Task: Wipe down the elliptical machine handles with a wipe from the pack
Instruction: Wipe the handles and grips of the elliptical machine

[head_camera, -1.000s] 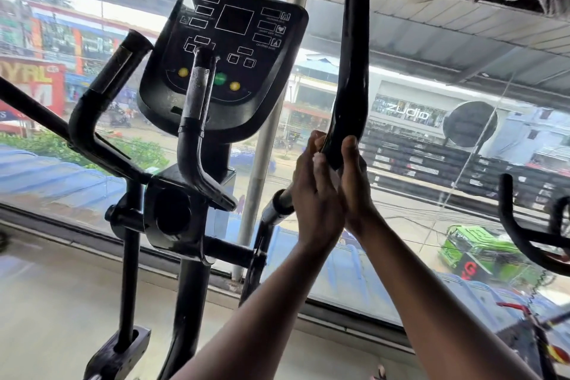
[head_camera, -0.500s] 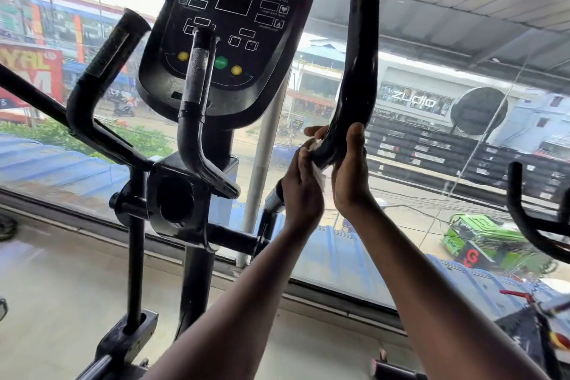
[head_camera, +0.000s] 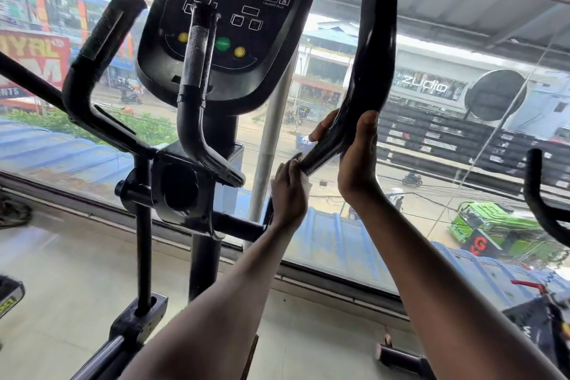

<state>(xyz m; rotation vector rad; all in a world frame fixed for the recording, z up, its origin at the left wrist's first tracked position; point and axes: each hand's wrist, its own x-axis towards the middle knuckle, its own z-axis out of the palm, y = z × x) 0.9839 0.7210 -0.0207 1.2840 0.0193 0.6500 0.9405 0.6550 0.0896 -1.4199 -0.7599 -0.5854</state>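
Both hands gripped the right-side handle (head_camera: 374, 49) of the elliptical — the right hand (head_camera: 357, 160) wrapped around its bend, the left hand (head_camera: 288, 191) closed just below on the lower stretch, a sliver of white wipe (head_camera: 305, 187) barely visible under its palm. Left of the grip stood the console (head_camera: 231, 25); beyond it, the window (head_camera: 431, 163).

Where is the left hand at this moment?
In the head view, centre frame, the left hand grips the lower bend of the right moving handle, just below the right hand.
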